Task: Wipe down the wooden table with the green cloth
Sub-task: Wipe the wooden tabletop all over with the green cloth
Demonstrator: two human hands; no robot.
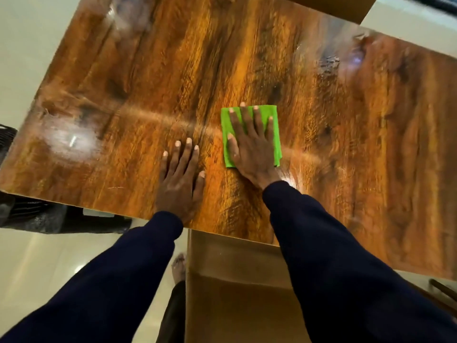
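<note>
The glossy wooden table (247,58) fills most of the head view. A folded green cloth (273,134) lies flat on it a little right of centre. My right hand (252,147) presses down on the cloth with fingers spread, covering most of it. My left hand (180,179) rests flat on the bare wood just left of the cloth, near the table's front edge, holding nothing. Both arms wear dark blue sleeves.
A brown chair seat (235,280) sits under the front edge between my arms. Dark objects (29,214) stand on the pale tiled floor at the left. Another brown surface (346,6) shows at the far edge. My bare foot (179,266) is on the floor.
</note>
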